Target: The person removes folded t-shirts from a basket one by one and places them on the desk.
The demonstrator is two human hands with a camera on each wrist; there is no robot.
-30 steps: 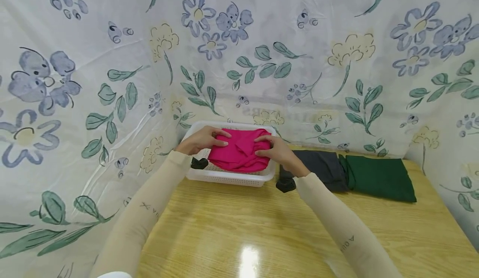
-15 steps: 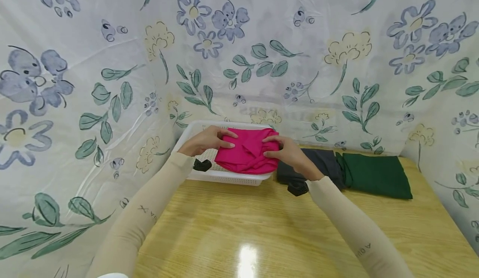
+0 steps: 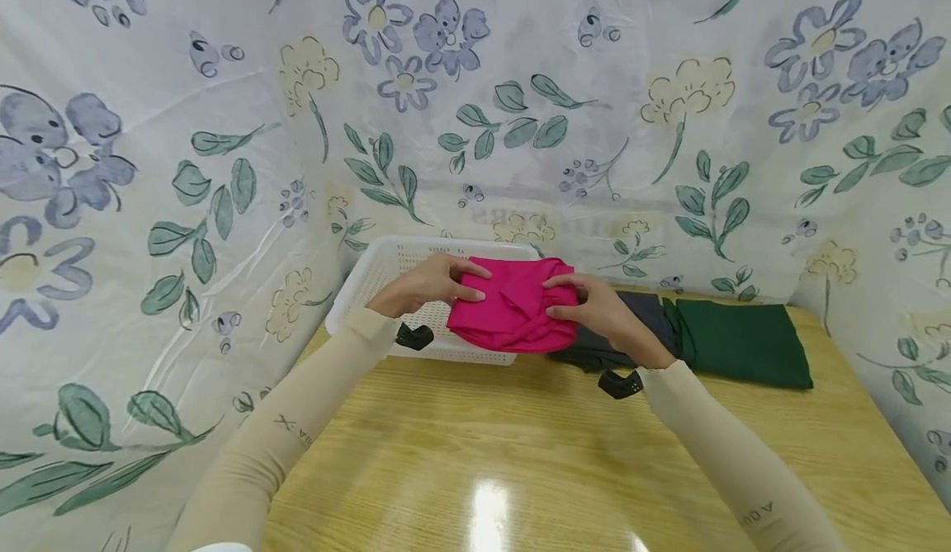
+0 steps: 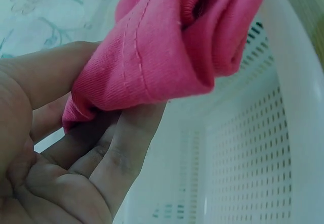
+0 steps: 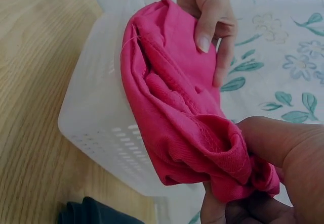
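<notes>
A folded bright pink garment (image 3: 513,309) with stitched hems hangs between both hands. My left hand (image 3: 429,284) pinches its left edge, thumb on top and fingers underneath, as the left wrist view shows. On the opposite edge my right hand (image 3: 605,313) grips the rolled layers, its lower fingers partly hidden behind the cloth in the right wrist view. Below and to the left stands a white perforated plastic basket (image 3: 379,271). The garment overlaps the basket's right end in the head view, and the basket's inside (image 4: 248,148) shows bare plastic in the left wrist view.
A dark grey folded cloth (image 3: 657,313) lies right of the basket, partly behind the right hand. Beside it is a dark green folded cloth (image 3: 739,342). The wooden table (image 3: 475,436) meets a floral curtain (image 3: 579,139) at the back and left.
Both hands have carried the pink garment to the right, from over the basket to its right end, uncovering more of the basket's left side. The grey and green cloths stay put.
</notes>
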